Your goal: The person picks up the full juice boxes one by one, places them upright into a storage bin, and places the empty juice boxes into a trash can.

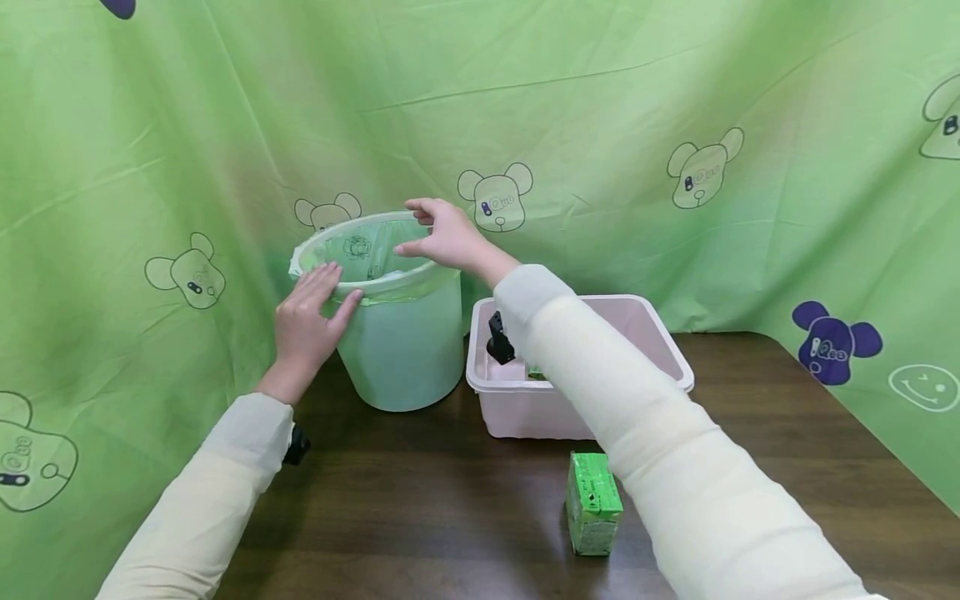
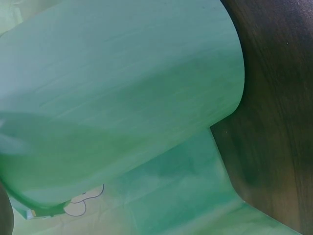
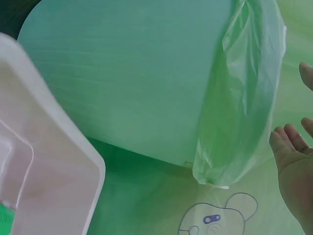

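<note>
A light green trash bin (image 1: 401,350) stands on the table, lined with a thin green plastic bag (image 3: 239,98) folded over its rim. My left hand (image 1: 307,321) rests on the near left of that rim, fingers extended and thumb spread along the bag's edge. Only a sliver of a finger shows in the left wrist view. Over the bin's right side is my right hand (image 1: 453,237), its thumb and fingers apart and nothing between them. In the right wrist view its fingers (image 3: 288,142) are beside the bagged rim. Inside the bin, the bottom is hidden.
To the right of the bin stands a pale pink tub (image 1: 532,408) with something green inside, partly hidden by my right arm. A green drink carton (image 1: 594,504) is upright on the dark wooden table (image 1: 420,508). Green printed cloth (image 1: 600,100) hangs behind and at both sides.
</note>
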The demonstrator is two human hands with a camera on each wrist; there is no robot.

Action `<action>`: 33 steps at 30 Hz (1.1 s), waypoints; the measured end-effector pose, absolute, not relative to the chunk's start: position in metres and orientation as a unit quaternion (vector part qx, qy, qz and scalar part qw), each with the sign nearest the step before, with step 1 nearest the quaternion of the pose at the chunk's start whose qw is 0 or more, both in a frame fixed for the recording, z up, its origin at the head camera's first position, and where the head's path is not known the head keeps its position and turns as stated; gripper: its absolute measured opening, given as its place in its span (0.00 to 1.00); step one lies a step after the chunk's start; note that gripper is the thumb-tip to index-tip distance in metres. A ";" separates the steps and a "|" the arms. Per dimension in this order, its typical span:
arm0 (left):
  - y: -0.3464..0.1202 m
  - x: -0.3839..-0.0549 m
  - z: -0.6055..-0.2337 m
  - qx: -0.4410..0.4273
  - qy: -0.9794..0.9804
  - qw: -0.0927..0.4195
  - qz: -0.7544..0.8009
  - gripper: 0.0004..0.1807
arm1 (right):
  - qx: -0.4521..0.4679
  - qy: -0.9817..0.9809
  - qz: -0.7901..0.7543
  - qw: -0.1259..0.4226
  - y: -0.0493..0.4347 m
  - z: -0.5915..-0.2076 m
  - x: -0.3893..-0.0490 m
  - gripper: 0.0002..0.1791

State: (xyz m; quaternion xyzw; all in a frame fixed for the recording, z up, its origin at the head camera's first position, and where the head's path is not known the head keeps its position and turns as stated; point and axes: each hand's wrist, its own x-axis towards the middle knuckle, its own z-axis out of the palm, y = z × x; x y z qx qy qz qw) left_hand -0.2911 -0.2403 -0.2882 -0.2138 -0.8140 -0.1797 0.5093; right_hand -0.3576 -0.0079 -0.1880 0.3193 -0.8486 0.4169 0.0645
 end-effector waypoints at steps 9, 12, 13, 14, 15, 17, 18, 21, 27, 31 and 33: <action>-0.246 -0.290 -0.289 -0.209 -0.812 0.515 -0.179 0.25 | 0.358 -0.839 0.406 0.054 0.020 -0.185 -0.341 0.42; -0.248 -0.289 -0.289 -0.208 -0.811 0.516 -0.180 0.25 | 0.372 -0.836 0.400 0.052 0.032 -0.189 -0.333 0.42; -0.249 -0.289 -0.290 -0.208 -0.812 0.515 -0.180 0.25 | 0.378 -0.834 0.398 0.053 0.036 -0.190 -0.330 0.42; -0.249 -0.288 -0.290 -0.208 -0.811 0.516 -0.181 0.25 | 0.383 -0.833 0.395 0.053 0.040 -0.192 -0.327 0.42; -0.250 -0.288 -0.291 -0.208 -0.811 0.516 -0.180 0.25 | 0.388 -0.833 0.391 0.054 0.045 -0.194 -0.323 0.42; -0.251 -0.287 -0.291 -0.209 -0.810 0.517 -0.181 0.25 | 0.397 -0.831 0.385 0.052 0.053 -0.198 -0.314 0.42; -0.252 -0.287 -0.291 -0.209 -0.810 0.518 -0.180 0.25 | 0.400 -0.831 0.382 0.051 0.057 -0.201 -0.311 0.42; -0.253 -0.287 -0.292 -0.208 -0.809 0.519 -0.182 0.25 | 0.412 -0.831 0.370 0.051 0.070 -0.210 -0.301 0.42; -0.253 -0.286 -0.292 -0.209 -0.809 0.518 -0.181 0.25 | 0.433 -0.822 0.366 0.059 0.094 -0.226 -0.281 0.39; -0.253 -0.285 -0.291 -0.213 -0.812 0.515 -0.176 0.25 | 0.444 -0.815 0.369 0.057 0.109 -0.233 -0.266 0.38; -0.253 -0.284 -0.291 -0.213 -0.811 0.515 -0.178 0.26 | 0.447 -0.812 0.372 0.055 0.116 -0.238 -0.259 0.37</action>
